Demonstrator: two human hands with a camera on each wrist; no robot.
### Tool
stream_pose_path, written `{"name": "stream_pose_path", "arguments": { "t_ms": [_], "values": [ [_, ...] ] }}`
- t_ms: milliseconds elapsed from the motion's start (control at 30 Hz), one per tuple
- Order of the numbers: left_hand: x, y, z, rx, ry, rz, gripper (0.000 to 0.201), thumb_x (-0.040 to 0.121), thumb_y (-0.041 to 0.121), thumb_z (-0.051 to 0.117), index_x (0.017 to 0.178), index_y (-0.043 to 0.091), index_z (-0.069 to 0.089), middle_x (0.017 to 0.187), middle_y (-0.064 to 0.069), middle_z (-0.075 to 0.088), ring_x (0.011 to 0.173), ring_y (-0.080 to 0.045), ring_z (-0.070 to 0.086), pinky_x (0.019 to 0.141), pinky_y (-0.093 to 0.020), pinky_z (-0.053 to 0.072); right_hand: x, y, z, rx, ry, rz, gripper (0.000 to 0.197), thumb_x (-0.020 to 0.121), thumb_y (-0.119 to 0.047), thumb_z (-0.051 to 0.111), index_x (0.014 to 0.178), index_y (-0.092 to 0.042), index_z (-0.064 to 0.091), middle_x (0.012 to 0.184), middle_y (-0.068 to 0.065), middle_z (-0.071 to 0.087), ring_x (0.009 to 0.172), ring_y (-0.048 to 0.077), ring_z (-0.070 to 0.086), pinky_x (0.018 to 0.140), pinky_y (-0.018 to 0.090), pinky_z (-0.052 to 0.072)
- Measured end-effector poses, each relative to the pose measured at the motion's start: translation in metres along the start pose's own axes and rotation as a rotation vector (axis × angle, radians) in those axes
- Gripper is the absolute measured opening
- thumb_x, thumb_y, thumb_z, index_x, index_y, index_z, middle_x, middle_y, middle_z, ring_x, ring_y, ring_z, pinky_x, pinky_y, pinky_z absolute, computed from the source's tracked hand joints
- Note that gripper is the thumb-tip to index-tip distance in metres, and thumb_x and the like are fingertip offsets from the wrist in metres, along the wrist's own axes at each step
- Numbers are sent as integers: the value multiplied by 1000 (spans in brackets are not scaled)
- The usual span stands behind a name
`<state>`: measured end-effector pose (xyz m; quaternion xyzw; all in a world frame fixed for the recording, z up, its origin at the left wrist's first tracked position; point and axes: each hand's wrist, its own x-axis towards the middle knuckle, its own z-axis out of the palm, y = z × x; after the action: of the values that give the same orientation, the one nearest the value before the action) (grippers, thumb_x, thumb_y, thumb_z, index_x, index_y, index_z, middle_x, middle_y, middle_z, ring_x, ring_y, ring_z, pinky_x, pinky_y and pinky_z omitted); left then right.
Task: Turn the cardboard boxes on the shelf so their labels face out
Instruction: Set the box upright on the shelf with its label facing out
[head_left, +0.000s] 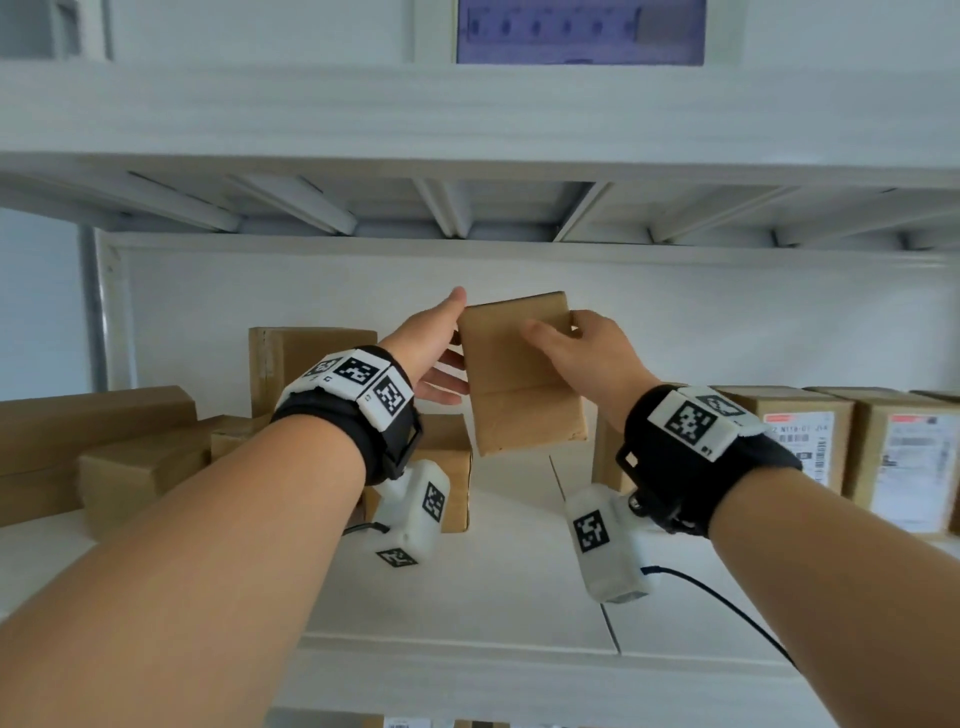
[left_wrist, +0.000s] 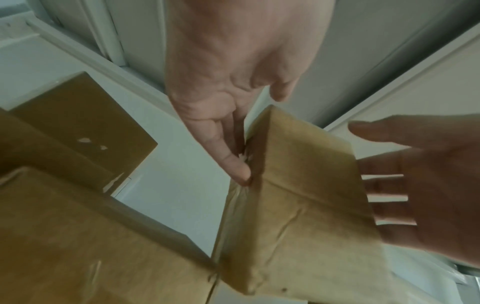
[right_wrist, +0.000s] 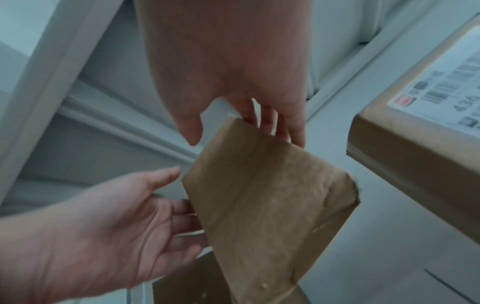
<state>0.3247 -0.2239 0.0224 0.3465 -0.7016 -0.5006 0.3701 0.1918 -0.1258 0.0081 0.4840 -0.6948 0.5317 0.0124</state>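
The cardboard box (head_left: 519, 374), merely squeezed between straight fingers of the left grip (head_left: 431, 356) and a loose corner pinch by the right grip (head_left: 592, 358), could slip mid-turn onto the shelf (head_left: 493, 597) below them.

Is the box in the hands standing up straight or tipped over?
Tipped. The held box leans between the left hand and right hand, its edges slanted beside the upright labelled boxes.

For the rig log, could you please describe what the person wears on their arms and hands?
No sleeves or gloves. The left band is wide and black, topped by left blocks, white with black square tags; the right band and right blocks match. A white, boxy, tagged housing hangs under each wrist: left housing, right housing. A black cable trails from the right housing.
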Motion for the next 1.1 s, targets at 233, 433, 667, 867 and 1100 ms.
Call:
{"name": "stream_pose_path", "arguments": {
  "t_ms": [233,433,667,867,1100],
  "values": [
    [-8,11,6,-305,-15,-2,35,95,53,46,95,19,56,101,-11,59,99,-35,63,88,-55,54,7,6,-5,391,51,178,58,91,-55,41,132,-14,46,124,4,57,113,24,56,102,47,43],
    [-6,5,11,-274,-52,-45,5,94,21,51,93,17,55,107,-11,50,102,-32,56,88,-58,52,5,13,-5,437,20,230,37,95,-39,46,122,-15,47,117,6,58,106,25,60,96,47,50],
    [2,3,5,-301,-56,-87,29,90,45,53,97,17,55,98,-10,57,94,-32,60,85,-56,51,5,18,-11,463,-33,245,46,93,-52,43,111,-13,59,114,10,65,105,26,63,96,46,50],
    [-4,-3,10,-206,-155,14,18,79,-3,44,82,7,59,89,-11,62,76,-23,55,63,-32,50,2,19,-18,462,-37,220,27,95,-32,51,98,-7,62,101,12,72,92,24,69,82,34,57],
    [2,-9,11,-200,-94,51,27,77,-1,57,103,1,66,114,-20,67,95,-30,66,75,-35,58,3,22,-20,447,0,155,16,86,-9,56,101,-7,62,99,12,71,93,27,69,85,41,58]
  ]
}}
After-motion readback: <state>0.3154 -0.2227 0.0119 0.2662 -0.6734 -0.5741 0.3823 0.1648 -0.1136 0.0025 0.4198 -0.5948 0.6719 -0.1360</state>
